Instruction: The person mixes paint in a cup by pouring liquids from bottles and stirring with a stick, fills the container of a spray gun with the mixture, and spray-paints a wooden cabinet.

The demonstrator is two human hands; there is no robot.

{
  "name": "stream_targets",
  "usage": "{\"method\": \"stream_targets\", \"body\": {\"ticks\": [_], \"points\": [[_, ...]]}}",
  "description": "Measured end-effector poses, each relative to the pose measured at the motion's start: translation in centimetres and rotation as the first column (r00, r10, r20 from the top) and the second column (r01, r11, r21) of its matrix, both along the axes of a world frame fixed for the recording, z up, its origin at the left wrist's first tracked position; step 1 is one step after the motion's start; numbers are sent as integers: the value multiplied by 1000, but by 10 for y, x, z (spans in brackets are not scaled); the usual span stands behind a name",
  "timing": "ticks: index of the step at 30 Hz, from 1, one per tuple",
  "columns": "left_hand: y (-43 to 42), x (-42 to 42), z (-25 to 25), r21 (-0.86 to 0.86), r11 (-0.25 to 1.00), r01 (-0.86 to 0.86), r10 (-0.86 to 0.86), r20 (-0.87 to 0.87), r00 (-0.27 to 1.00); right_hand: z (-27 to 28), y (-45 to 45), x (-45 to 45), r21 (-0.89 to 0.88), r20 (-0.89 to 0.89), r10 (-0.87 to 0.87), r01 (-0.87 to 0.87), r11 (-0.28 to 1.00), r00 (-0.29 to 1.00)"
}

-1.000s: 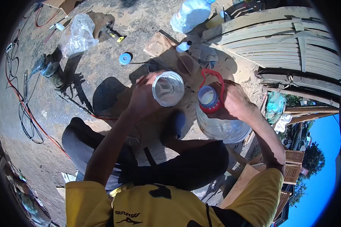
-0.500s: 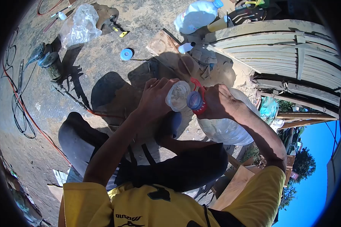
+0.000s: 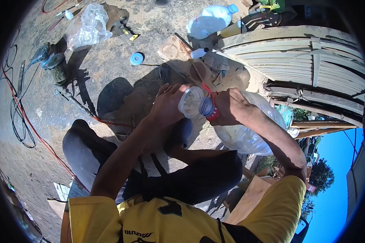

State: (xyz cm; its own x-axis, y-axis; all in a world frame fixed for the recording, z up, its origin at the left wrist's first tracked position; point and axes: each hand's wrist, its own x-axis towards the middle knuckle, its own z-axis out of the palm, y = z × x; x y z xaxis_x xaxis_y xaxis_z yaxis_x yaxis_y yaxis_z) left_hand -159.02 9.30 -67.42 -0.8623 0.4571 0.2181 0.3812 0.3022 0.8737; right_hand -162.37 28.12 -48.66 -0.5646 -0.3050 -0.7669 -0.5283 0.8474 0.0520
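My left hand (image 3: 169, 102) is closed around a clear plastic cup (image 3: 191, 103), its round opening facing me. Gripped by the red handle at its neck, a large clear plastic jug (image 3: 253, 135) hangs tilted from my right hand (image 3: 232, 106). The jug's open mouth (image 3: 206, 106) is right beside the cup's rim; whether they touch I cannot tell. Whether liquid is flowing between them is not clear. Part of the handle and neck is hidden by my right fingers.
Beyond my hands, a small white bottle (image 3: 198, 53) lies on a wooden board (image 3: 172, 49). Around it are a blue tape roll (image 3: 136, 58), a large water bottle (image 3: 211, 22), a crumpled plastic bag (image 3: 89, 28) and a spray gun (image 3: 54, 65) with a hose. Pale slatted wood (image 3: 288, 52) stands right.
Both hands keep their hold on the cup and the jug, almost in the same place. The view has shifted slightly, and the jug's neck has turned a little.
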Motion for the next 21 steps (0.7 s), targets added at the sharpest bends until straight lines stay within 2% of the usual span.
{"method": "stream_targets", "body": {"ticks": [5, 7, 11, 13, 17, 21], "points": [[-3, -1, 1, 9, 999, 45, -45, 12, 999, 5, -11, -1, 68, 16, -9, 8, 998, 1000], [-1, 0, -1, 94, 996, 7, -8, 13, 1000, 4, -10, -1, 56, 15, 9, -10, 998, 1000], [4, 2, -8, 120, 992, 25, -27, 12, 1000, 3, -10, -1, 86, 40, -17, 14, 996, 999], [5, 2, -10, 107, 994, 36, -37, 6, 999, -1, -5, 0, 37, 44, 0, -2, 999, 999], [8, 0, -10, 132, 988, 81, -84, 16, 996, 0, -3, 1, 51, 43, -45, 43, 998, 998], [6, -4, 0, 199, 977, 80, -92, 49, 995, -1, -1, 1, 36, 26, -19, 18, 999, 999]]}}
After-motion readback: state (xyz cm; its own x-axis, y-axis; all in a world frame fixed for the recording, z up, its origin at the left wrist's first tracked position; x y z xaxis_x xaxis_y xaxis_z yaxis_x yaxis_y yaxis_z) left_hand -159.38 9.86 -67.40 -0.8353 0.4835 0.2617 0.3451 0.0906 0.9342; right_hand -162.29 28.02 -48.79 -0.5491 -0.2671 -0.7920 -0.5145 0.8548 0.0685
